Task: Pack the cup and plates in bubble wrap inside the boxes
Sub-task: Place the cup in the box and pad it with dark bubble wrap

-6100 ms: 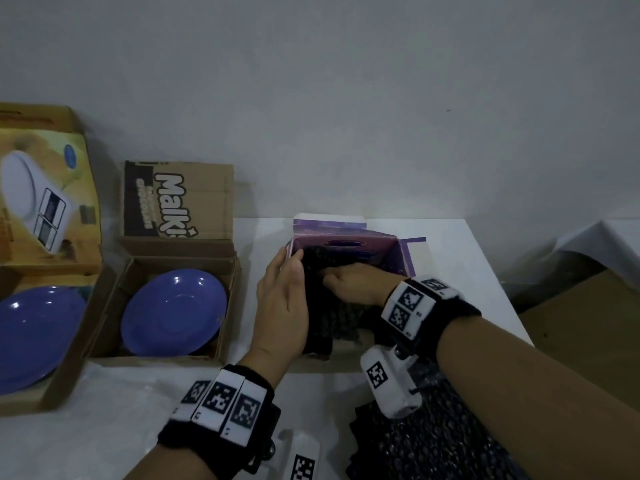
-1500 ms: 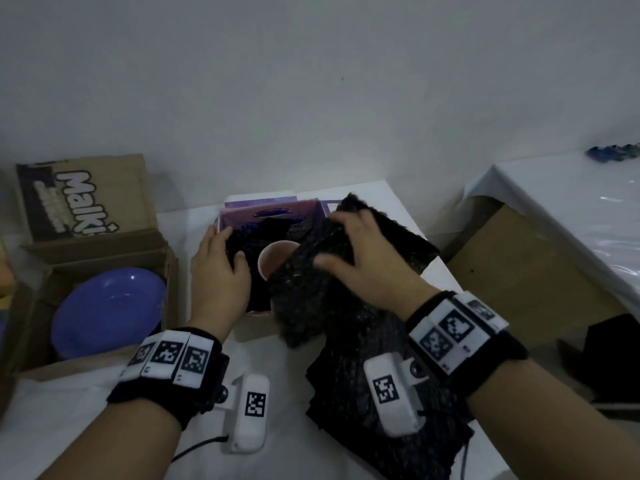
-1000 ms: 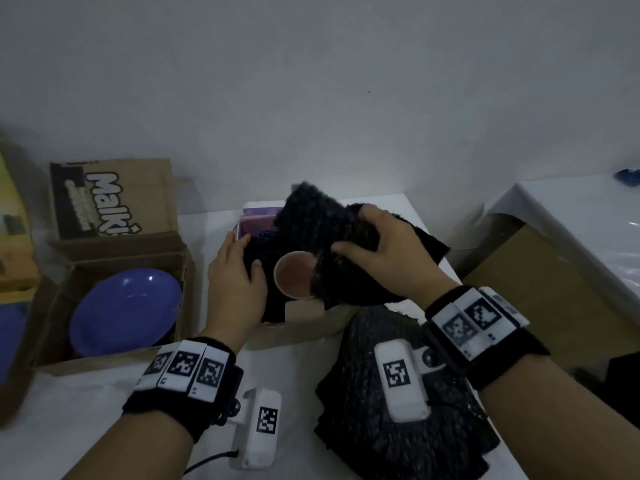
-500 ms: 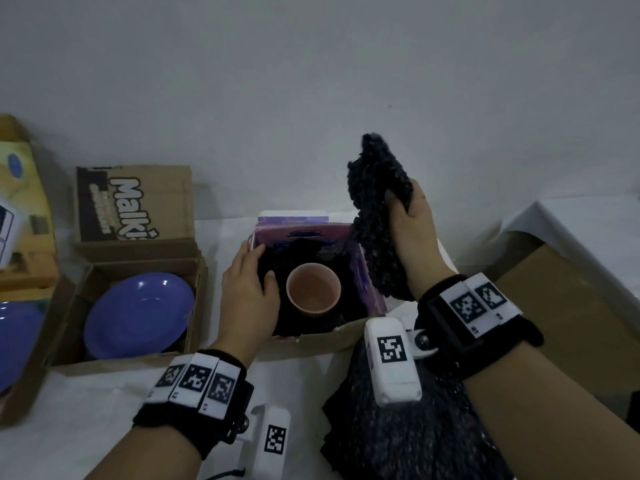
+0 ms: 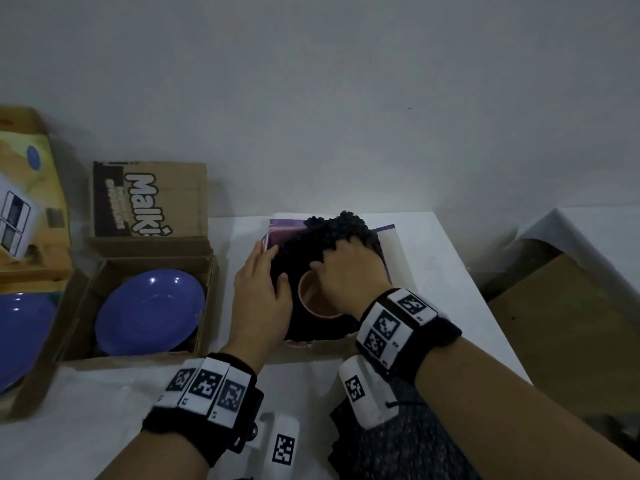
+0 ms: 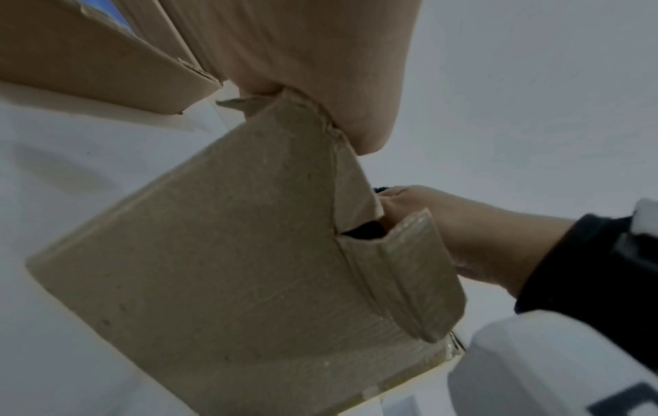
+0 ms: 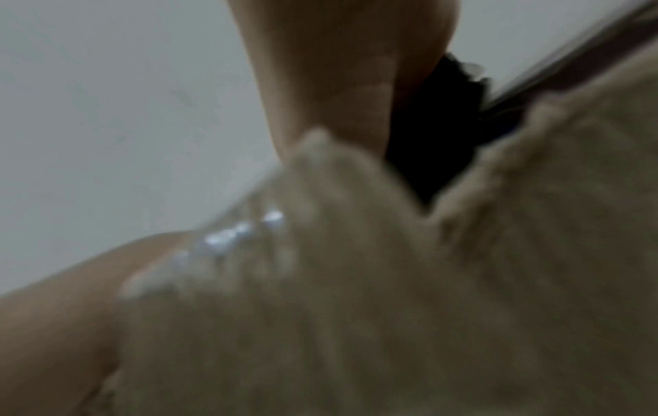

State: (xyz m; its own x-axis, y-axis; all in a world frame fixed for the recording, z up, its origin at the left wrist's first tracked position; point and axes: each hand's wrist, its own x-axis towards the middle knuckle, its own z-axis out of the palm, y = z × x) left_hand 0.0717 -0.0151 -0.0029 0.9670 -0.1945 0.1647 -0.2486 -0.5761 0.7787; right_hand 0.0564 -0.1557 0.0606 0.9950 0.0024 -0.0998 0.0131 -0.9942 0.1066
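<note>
Two hands are busy at the purple box (image 5: pixel 388 247) in the head view. The left hand (image 5: pixel 261 299) lies against the near-left side of the box with its fingers fairly straight, the tips touching the black bubble wrap (image 5: pixel 332 233) that lines the inside. The right hand (image 5: pixel 349 271) presses a bunched piece of that wrap down at the far side of the pink cup (image 5: pixel 317 301); its fingers look curled into the wrap, though the tips are hidden. The cup stands upright inside the box, mouth open, wrap all round it. Two blue plates sit bare in their own boxes to the left, one in the Malki carton (image 5: pixel 152 306) and one in the yellow box (image 5: pixel 20 334). More wrap lies under the right forearm (image 5: pixel 391 445).

From the left wrist, the cardboard outside of the box (image 6: pixel 231 267) fills the frame, the left palm bearing on its top edge and the right hand reaching in over the torn corner.

The right wrist view is blurred: cardboard close up, a dark scrap of wrap, little else to tell.

To my eye the step is padding the cup. It would go best if the left hand holds the box steady while the right tucks the wrap down between cup and wall, then folds a flap over the mouth, pressing gently so the cup stays upright and centred.
</note>
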